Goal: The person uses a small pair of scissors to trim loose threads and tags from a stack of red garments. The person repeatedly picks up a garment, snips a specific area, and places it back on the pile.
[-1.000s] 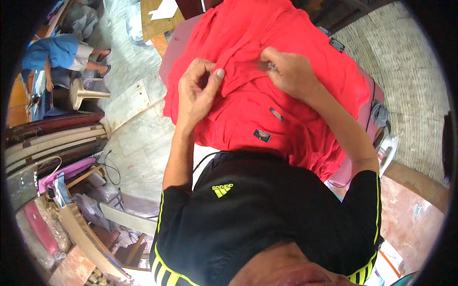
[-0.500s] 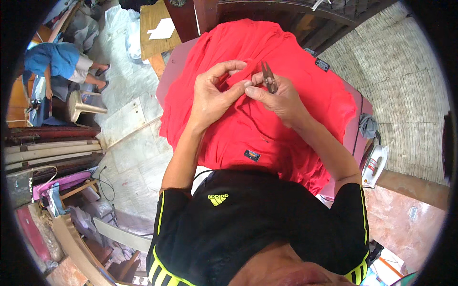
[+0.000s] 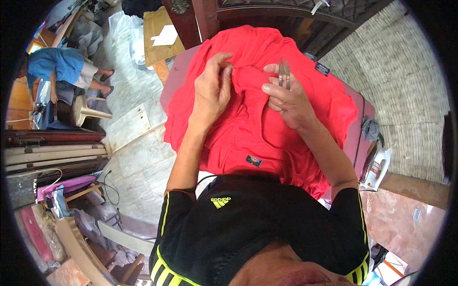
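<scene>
Red cloth [image 3: 248, 119] lies in loose folds in front of me, with a small dark label [image 3: 254, 161] near its front edge. Over its left part is my left hand [image 3: 212, 90], fingers loosely bent and the index tip apart from the thumb. Its lower fingers are partly hidden. My right hand [image 3: 287, 100] is closed around small thread snips [image 3: 284, 76], whose two pointed blades stick up, slightly spread. The hands are apart, with a raised fold of the cloth between them.
Under the cloth is a pink padded surface [image 3: 174, 71]. A white iron [image 3: 376, 169] stands at its right side, near a grey bundled cloth [image 3: 370, 128]. At the far left a person in blue [image 3: 59, 66] bends beside a beige plastic stool [image 3: 88, 109]. Wooden furniture [image 3: 205, 19] stands behind.
My hands have parted, the right moving right with the snips and the left turning away from the pinched cloth. The snips now point more upright. The view has shifted slightly.
</scene>
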A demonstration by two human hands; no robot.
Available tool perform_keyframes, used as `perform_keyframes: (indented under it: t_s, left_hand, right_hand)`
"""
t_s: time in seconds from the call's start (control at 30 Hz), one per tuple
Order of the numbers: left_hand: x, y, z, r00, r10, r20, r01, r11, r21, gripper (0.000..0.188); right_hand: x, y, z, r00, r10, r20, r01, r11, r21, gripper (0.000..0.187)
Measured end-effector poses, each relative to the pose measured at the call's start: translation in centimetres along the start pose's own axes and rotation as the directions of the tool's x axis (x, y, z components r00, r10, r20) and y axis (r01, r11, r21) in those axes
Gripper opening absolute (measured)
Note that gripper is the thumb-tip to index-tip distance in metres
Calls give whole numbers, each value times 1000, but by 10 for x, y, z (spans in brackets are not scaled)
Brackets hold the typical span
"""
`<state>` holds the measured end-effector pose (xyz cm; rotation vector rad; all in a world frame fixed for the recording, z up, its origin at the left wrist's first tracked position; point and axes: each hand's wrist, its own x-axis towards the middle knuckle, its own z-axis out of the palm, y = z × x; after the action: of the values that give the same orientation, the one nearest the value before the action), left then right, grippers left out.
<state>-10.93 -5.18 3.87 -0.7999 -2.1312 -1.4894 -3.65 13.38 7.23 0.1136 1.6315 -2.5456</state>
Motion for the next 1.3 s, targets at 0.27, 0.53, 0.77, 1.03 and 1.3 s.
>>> perform_keyframes:
  t_s: [0.27,0.53,0.77,1.03,1.3]
  left_hand:
    - [-3,7,-2,945,-227,237,327,712,-622,40]
    - [-4,9,-7,917,-310,253,398,765,-506,34]
    - [-4,6,-3,914,-293,282,406,670,-622,30]
    - [0,7,-7,896,-328,299,444,634,-633,29]
    - [5,6,-6,957,-143,250,241,873,-424,17]
  right_hand:
    - [3,4,-5,1000,-31,4,31,999,13,42]
    - [5,6,-5,999,-43,9,43,998,-34,41]
    - [7,7,-9,997,-74,22,76,995,-66,35]
    - [8,4,-13,993,-102,67,106,993,-60,33]
    - [7,3,-13,992,-117,48,120,991,-63,31]
